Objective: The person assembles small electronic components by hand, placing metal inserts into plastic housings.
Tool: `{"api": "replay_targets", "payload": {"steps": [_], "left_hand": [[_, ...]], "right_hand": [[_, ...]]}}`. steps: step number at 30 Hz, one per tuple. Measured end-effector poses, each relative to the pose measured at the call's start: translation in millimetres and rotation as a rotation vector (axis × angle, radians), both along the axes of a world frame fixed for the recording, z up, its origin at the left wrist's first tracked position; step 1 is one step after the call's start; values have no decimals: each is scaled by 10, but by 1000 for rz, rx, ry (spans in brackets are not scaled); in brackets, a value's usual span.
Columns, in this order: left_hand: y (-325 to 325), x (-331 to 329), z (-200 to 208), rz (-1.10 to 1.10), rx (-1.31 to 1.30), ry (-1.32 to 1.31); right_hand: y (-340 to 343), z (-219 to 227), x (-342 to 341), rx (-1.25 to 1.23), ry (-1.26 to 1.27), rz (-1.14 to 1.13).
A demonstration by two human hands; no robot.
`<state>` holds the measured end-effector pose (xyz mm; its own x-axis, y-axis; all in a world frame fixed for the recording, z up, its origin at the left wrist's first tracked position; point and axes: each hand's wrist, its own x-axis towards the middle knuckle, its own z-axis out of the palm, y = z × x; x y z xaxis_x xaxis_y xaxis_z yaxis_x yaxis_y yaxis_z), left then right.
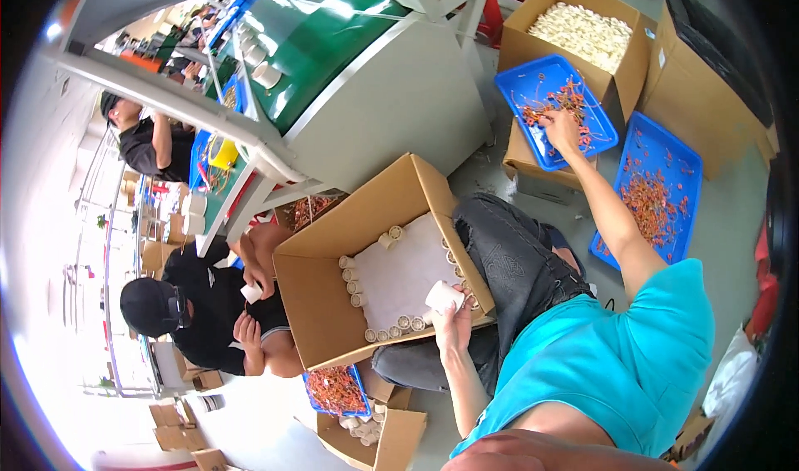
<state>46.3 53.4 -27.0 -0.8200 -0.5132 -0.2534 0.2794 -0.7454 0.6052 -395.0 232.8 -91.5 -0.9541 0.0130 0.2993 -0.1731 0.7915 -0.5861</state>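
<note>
Well, left hand (452, 328) over cardboard box (310, 304) — fingers clamped on white cup (444, 296); right hand (561, 130) among orange wires (573, 98) in blue tray (531, 77) — cannot tell whether fingers pinch any.

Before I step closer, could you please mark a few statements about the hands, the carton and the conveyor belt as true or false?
1. The left hand holds a white cylindrical piece. True.
2. Similar pieces sit inside the open carton. True.
3. The right hand is inside that carton. False: it is in a blue tray with orange-red wired parts.
4. The conveyor belt is red. False: it is green.
5. Both hands are empty. False: the left one holds something.
</note>
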Motion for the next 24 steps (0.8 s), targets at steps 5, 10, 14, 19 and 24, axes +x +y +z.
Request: {"api": "replay_targets", "payload": {"steps": [5, 10, 14, 19, 24], "left_hand": [[43, 22, 53, 47, -46, 42], [16, -42, 146, 40, -56, 60], [63, -122, 229, 0, -30, 78], [125, -85, 209, 3, -121, 87], [181, -38, 331, -39, -201, 98]], "right_hand": [[132, 366, 35, -534, 10, 15], [360, 585, -48, -1148, -158, -54], [556, 659, -54, -696, 116, -160], [556, 749, 45, -926, 37, -26], [224, 1328, 582, -1040, -42, 192]]}}
